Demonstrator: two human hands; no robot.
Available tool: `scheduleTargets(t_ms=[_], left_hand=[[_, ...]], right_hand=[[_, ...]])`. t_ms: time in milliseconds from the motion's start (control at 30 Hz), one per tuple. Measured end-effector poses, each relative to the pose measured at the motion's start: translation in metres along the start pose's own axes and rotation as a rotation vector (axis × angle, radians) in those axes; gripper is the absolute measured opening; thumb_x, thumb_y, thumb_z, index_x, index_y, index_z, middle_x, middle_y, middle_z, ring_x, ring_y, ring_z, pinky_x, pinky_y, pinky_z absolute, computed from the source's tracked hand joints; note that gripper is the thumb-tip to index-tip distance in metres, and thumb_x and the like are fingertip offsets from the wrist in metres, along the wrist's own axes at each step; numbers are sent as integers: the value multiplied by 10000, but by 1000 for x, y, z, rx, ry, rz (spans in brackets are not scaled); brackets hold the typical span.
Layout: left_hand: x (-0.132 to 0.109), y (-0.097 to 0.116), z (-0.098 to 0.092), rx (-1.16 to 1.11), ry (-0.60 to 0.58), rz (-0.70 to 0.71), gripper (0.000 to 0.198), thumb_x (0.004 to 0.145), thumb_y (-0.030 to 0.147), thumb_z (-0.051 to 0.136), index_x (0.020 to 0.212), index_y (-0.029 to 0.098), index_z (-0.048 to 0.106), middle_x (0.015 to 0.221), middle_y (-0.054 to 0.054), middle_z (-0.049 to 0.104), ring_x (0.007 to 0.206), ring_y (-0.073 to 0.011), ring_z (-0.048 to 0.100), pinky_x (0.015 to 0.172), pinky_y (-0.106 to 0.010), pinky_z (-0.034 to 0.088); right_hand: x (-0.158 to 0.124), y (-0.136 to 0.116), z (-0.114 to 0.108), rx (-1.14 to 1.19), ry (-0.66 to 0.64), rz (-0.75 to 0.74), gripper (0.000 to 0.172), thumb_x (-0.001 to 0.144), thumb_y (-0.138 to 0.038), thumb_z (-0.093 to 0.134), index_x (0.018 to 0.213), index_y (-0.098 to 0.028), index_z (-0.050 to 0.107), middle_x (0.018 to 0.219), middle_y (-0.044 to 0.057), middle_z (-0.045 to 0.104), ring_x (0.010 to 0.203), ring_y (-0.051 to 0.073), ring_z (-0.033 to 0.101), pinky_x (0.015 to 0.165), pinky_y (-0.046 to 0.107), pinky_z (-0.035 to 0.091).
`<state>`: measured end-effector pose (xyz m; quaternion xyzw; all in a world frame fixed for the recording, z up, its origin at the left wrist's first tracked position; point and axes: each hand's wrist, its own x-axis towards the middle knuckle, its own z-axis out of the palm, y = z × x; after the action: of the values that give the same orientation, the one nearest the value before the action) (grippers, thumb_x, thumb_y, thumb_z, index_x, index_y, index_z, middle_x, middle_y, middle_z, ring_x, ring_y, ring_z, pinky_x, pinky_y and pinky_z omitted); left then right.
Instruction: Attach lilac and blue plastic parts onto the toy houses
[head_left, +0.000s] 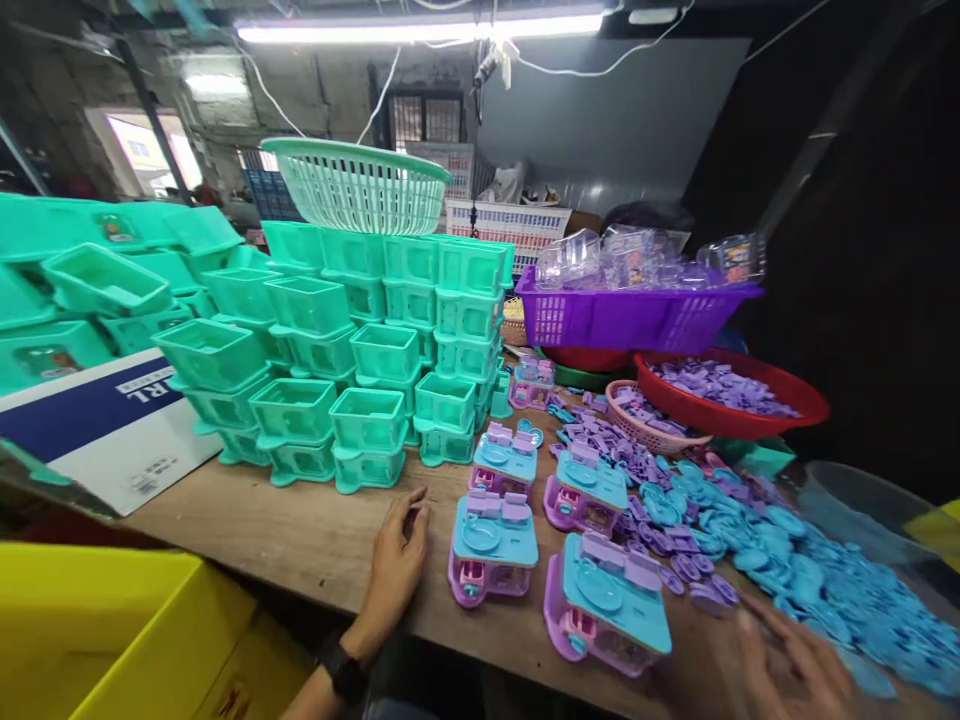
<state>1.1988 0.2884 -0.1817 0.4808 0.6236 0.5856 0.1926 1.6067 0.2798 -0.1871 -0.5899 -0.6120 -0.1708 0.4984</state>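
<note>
My left hand (396, 565) rests on the wooden tabletop, fingers loosely bent and slightly apart, with nothing visible in it. Just to its right stands a toy kitchen unit (493, 540) with a purple base, a blue top and a round blue basin. Several like it stand close by, one (611, 595) at the table's front edge. My right hand (799, 660) is blurred at the lower right, its fingers spread over the table beside small purple oval parts (690, 570) and a heap of blue parts (810, 560). I see nothing held in it.
Stacked green plastic boxes (367, 415) line the left and back. A green basket (360, 185) sits on top. At the right are a purple basket (637, 318) of clear packaging and a red basin (817, 405) of purple parts. A yellow bin (191, 600) stands lower left.
</note>
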Motion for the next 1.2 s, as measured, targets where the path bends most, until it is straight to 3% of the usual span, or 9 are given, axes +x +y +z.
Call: scheduleTargets(t_ms=[133, 233, 367, 467, 600, 767, 900, 1033, 1200], left_hand=[[36, 26, 7, -63, -70, 117, 533, 905, 517, 524, 1260, 128, 604, 1339, -189, 647, 1228, -273, 628, 1089, -463, 495], [69, 41, 23, -71, -237, 196, 581, 897, 513, 554, 1321, 116, 566, 1388, -197, 624, 1289, -282, 598, 1139, -473, 455], [99, 50, 44, -19, -461, 245, 686, 845, 490, 637, 1402, 111, 510, 1478, -199, 560, 1369, -298, 541, 1189, -494, 403], [112, 47, 52, -1, -561, 241, 739, 763, 443, 715, 1403, 127, 521, 1440, -185, 599, 1326, -306, 577, 1171, -499, 422], [119, 42, 54, -1, -524, 178, 676, 685, 425, 769, 1277, 130, 626, 1315, -176, 688, 1224, -333, 641, 1120, -525, 464], [115, 46, 51, 5, -529, 115, 755, 635, 502, 802, 1261, 110, 646, 1313, -187, 691, 1231, -357, 645, 1119, -539, 474], [112, 46, 49, -18, -510, 128, 709, 618, 565, 820, 1191, 165, 700, 1253, -146, 731, 1187, -362, 676, 1055, -517, 545], [113, 43, 52, 2, -456, 143, 684, 570, 621, 834, 1107, 209, 735, 1198, -119, 758, 1147, -376, 696, 1003, -511, 584], [117, 43, 47, 69, -427, 169, 692, 551, 629, 816, 1113, 233, 733, 1191, -95, 764, 1137, -385, 703, 976, -497, 600]], right_hand=[[91, -70, 28, 278, -160, -156, 401, 989, -539, 491, 1036, -214, 721, 1045, 62, 728, 1005, 225, 658, 927, 355, 486], [142, -127, 79, 400, -475, -337, 348, 1010, -433, 474, 1125, -209, 714, 1154, 73, 729, 1099, 229, 645, 990, 385, 475], [165, -186, 130, -17, -933, -448, 350, 1024, -258, 444, 1304, -166, 633, 1386, 152, 625, 1310, 336, 530, 1062, 548, 387], [164, -205, 144, -117, -1034, -528, 285, 1005, -227, 468, 1105, -150, 724, 1160, 148, 731, 1157, 338, 628, 1015, 529, 397], [157, -206, 142, -155, -1031, -603, 304, 970, -147, 435, 995, -116, 737, 989, 167, 749, 977, 312, 673, 994, 507, 389], [149, -199, 133, -50, -974, -727, 318, 941, -75, 407, 1029, -56, 712, 985, 195, 737, 1047, 310, 634, 1110, 520, 287], [150, -189, 136, 96, -943, -432, 201, 924, -142, 535, 882, -116, 730, 933, 149, 759, 892, 269, 673, 987, 470, 401], [171, -168, 137, 214, -821, -180, 322, 997, -197, 430, 875, -139, 722, 888, 54, 766, 818, 151, 677, 741, 251, 463], [226, -108, 114, 150, -643, -3, 289, 957, -218, 490, 816, -143, 730, 821, 44, 756, 784, 170, 676, 689, 247, 458]])
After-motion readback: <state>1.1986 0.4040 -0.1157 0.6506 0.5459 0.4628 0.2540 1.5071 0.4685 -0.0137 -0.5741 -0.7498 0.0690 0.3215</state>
